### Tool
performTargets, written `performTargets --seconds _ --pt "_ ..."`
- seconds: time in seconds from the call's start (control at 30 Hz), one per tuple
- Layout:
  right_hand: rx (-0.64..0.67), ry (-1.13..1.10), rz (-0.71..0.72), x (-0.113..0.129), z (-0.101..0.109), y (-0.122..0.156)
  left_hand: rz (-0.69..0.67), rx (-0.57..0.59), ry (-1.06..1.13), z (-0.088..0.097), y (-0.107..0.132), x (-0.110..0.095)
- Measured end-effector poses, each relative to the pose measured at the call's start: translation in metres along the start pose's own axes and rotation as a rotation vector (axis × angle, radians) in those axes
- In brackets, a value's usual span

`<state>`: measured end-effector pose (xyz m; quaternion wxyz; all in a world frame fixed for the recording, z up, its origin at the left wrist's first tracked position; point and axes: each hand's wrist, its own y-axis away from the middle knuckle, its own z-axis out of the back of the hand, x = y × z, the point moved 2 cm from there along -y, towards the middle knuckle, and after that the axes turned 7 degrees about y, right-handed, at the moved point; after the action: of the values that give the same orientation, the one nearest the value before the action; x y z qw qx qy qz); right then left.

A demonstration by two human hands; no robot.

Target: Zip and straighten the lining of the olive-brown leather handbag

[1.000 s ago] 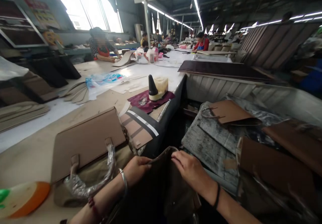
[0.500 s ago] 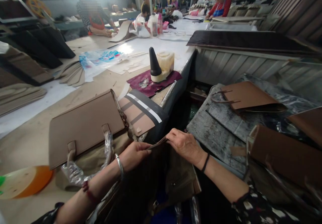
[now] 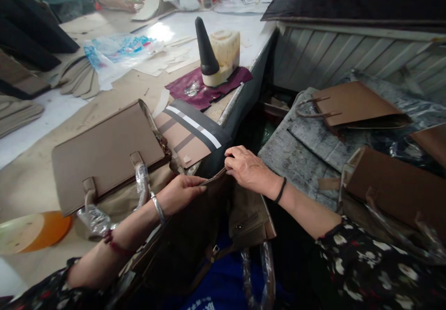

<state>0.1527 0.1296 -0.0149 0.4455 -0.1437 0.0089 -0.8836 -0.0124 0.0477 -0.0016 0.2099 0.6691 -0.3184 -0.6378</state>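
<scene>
Between my hands the edge of a brown handbag [image 3: 195, 217] is stretched, its dark body hanging over my lap. My left hand [image 3: 179, 194] pinches that edge between thumb and fingers. A little farther off, my right hand [image 3: 249, 168] grips the same edge with bent fingers. Below, a zipped pocket panel [image 3: 249, 224] and plastic-wrapped handles [image 3: 268, 273] hang from the bag. Another taupe handbag [image 3: 108, 157] lies on the table to the left, its handles wrapped in plastic. Beyond my hands is a striped flat piece [image 3: 191, 133] in pink, black and white.
A cream container with a black cone [image 3: 208, 50] stands on a maroon scrap [image 3: 174, 85] near the table edge [image 3: 244, 87]. Brown bags [image 3: 362, 101] lie on a grey padded surface [image 3: 299, 147] at right. An orange-and-cream object [image 3: 52, 231] lies at left. A co-worker's hands [image 3: 128, 3] are across the table.
My view has tipped downward, so the table things sit higher in the picture. Both hands keep hold of the bag's edge, and more of the bag's inside and handles shows below.
</scene>
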Motion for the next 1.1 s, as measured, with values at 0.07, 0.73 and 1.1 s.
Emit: performTargets --seconds 0.07,0.73,1.1 --pt "0.028 -0.051 0.001 -0.002 -0.005 -0.003 0.001 -0.006 0.011 0.001 0.000 0.000" --pt "-0.059 -0.261 -0.100 -0.008 -0.019 0.006 -0.026 -0.111 -0.071 -0.002 0.000 -0.005" --pt "-0.076 -0.281 -0.203 -0.009 -0.022 0.010 -0.003 -0.079 -0.007 -0.006 -0.008 -0.007"
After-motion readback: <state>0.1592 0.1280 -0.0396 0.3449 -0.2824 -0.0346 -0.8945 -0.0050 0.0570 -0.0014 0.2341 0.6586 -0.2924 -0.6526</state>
